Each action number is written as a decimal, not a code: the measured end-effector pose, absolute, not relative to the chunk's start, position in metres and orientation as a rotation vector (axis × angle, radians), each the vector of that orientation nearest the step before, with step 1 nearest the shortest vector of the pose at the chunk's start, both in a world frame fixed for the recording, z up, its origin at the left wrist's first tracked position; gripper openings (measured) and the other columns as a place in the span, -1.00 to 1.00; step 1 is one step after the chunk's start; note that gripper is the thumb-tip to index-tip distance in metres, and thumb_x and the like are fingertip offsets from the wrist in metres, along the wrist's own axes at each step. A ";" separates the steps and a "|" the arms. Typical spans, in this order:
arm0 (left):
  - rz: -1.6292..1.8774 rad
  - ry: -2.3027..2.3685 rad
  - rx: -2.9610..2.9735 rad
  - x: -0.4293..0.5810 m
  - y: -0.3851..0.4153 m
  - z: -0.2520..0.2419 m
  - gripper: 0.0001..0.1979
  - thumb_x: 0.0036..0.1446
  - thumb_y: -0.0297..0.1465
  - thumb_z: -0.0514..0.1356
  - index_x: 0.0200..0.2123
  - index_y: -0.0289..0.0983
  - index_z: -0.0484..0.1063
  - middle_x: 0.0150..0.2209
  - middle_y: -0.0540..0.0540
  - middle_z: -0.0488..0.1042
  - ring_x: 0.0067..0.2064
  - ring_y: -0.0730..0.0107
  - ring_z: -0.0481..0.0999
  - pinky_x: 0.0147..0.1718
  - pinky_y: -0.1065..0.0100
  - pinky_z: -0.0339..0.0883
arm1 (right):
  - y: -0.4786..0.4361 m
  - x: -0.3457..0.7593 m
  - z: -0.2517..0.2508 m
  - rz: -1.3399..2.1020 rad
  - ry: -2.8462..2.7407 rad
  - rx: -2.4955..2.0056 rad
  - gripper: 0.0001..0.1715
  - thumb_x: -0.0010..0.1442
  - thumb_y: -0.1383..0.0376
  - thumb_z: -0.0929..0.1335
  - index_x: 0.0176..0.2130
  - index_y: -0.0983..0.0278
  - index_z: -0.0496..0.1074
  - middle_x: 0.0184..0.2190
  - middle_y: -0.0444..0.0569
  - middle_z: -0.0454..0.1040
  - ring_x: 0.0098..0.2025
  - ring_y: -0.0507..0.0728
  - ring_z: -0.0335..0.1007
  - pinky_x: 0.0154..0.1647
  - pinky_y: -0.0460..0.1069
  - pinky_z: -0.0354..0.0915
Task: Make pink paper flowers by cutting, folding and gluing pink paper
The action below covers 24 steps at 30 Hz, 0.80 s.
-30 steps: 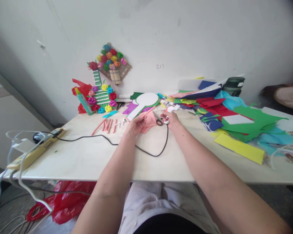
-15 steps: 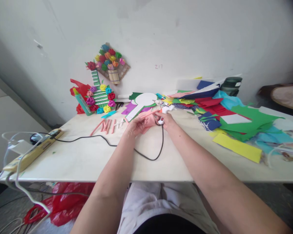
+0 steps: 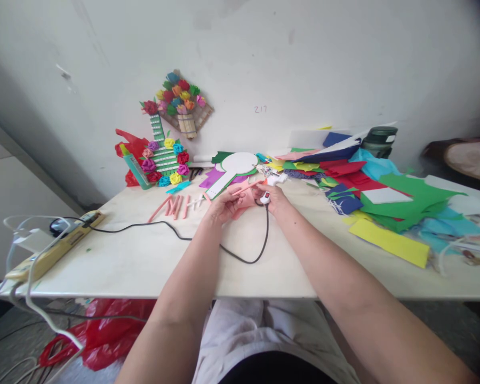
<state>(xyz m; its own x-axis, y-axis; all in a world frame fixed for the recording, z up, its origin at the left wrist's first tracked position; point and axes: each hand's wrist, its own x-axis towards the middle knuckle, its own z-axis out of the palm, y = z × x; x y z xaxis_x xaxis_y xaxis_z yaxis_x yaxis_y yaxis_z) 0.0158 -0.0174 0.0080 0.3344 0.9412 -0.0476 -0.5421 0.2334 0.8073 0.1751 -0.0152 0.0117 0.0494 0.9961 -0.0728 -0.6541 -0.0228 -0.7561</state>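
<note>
Facing me is a pale grey wall (image 3: 232, 48), faintly scuffed, with small handwritten characters (image 3: 261, 109) on it. My off-white table (image 3: 140, 266) stands close against it. To my left I see a whitish panel (image 3: 12, 202); below, a grey floor (image 3: 18, 338). Soft light fades toward the upper right corner.

A black top (image 3: 288, 369) meets pale, creased trousers (image 3: 274, 328), and both forearms (image 3: 186, 272) are bare.
</note>
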 end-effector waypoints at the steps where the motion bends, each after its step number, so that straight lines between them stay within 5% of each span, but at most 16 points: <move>1: 1.105 0.617 0.796 0.016 -0.017 0.008 -0.68 -0.07 -0.72 0.05 -0.22 -0.43 0.40 -0.45 -0.13 0.49 -0.41 0.52 0.51 -0.41 0.59 0.40 | -0.015 0.175 0.012 1.450 -0.594 -0.733 -0.89 -0.05 0.52 0.33 -0.42 0.37 0.37 -0.65 -0.08 0.47 -0.65 0.00 0.36 -0.58 -0.11 0.33; 15: 1.084 0.660 0.817 0.012 -0.013 0.004 -0.84 0.03 -0.56 0.06 -0.35 -0.46 0.43 -0.47 -0.24 0.49 -0.42 0.42 0.51 -0.52 0.55 0.36 | -0.012 0.176 0.008 1.410 -0.631 -0.748 -0.84 -0.10 0.48 0.38 -0.40 0.36 0.38 -0.66 -0.09 0.46 -0.67 0.01 0.34 -0.67 -0.12 0.28; 21: 0.978 0.684 0.882 0.013 -0.015 0.007 -0.89 0.07 -0.54 0.10 -0.45 -0.42 0.41 -0.56 -0.12 0.43 -0.62 0.60 0.36 -0.76 0.65 0.12 | -0.010 0.175 0.007 1.355 -0.650 -0.783 -0.82 -0.14 0.43 0.41 -0.42 0.35 0.38 -0.65 -0.11 0.46 -0.67 0.01 0.33 -0.65 -0.10 0.32; 24: 0.969 0.691 0.937 0.013 -0.017 0.007 -0.87 0.07 -0.56 0.11 -0.49 -0.43 0.41 -0.61 -0.09 0.41 -0.65 0.63 0.34 -0.73 0.65 0.17 | -0.009 0.174 0.006 1.323 -0.678 -0.804 -0.82 -0.15 0.41 0.43 -0.44 0.33 0.37 -0.66 -0.12 0.45 -0.67 0.01 0.33 -0.66 -0.11 0.31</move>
<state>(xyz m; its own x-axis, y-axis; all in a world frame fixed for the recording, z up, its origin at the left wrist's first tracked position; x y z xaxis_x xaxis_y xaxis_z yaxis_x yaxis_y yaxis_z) 0.0132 -0.0168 0.0073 0.4169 0.9052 -0.0823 -0.3724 0.2527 0.8930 0.1743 -0.0095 0.0061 0.1345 0.9907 -0.0186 -0.5638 0.0611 -0.8236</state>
